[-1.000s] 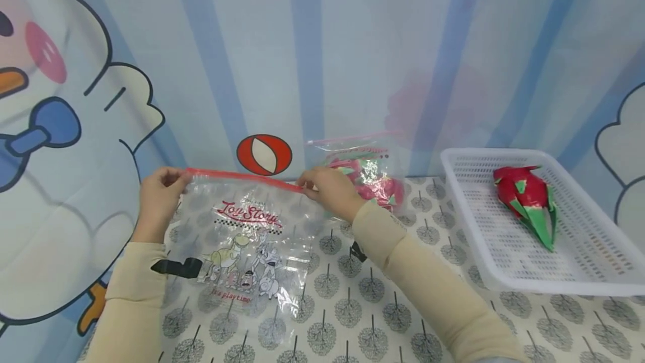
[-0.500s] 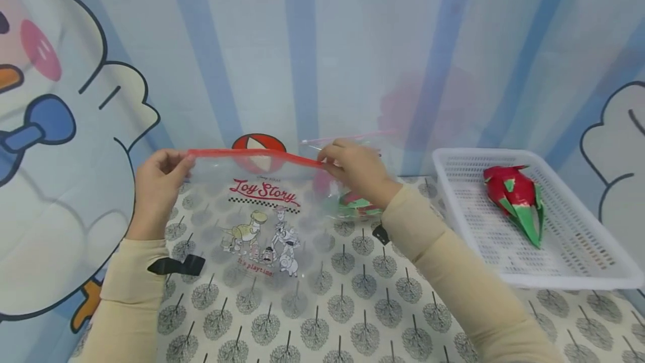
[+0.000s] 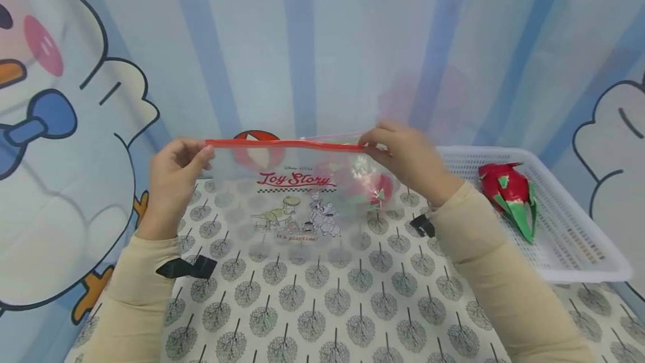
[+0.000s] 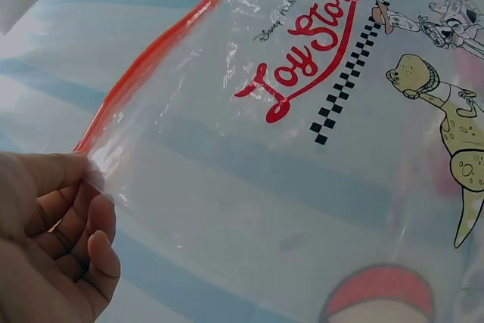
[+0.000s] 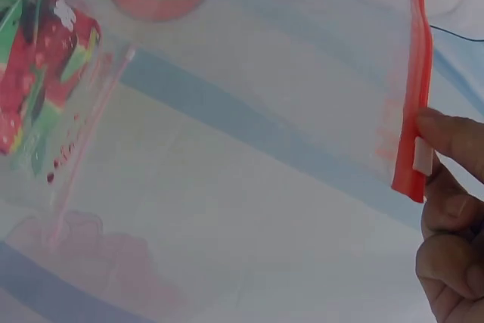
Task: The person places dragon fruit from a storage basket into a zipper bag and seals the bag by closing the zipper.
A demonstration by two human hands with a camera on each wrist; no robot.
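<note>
**Clear zip bag held up by both top corners**

The whole scene is given only by the head view: a clear bag (image 3: 292, 195) with a red zip strip (image 3: 282, 143) is held above the table (image 3: 322, 307), a white basket (image 3: 569, 240) stands at the right with a red and green toy fruit (image 3: 509, 195) in it, and a second bag (image 3: 363, 184) with another such fruit is seen through the held one, at the back of the table. The left wrist view adds the print on the bag (image 4: 302, 149) at close range and the left hand (image 4: 53, 240) pinching its corner, the fingers curled under the plastic. The right wrist view shows what the head view cannot: the end of the strip (image 5: 414, 96) and a small white slider (image 5: 422, 155) pinched by the right hand (image 5: 454, 217).

Both forearms are raised from the table. The left hand (image 3: 173, 184) and the right hand (image 3: 408, 158) are kept level, well apart, with the strip drawn straight between them.
</note>
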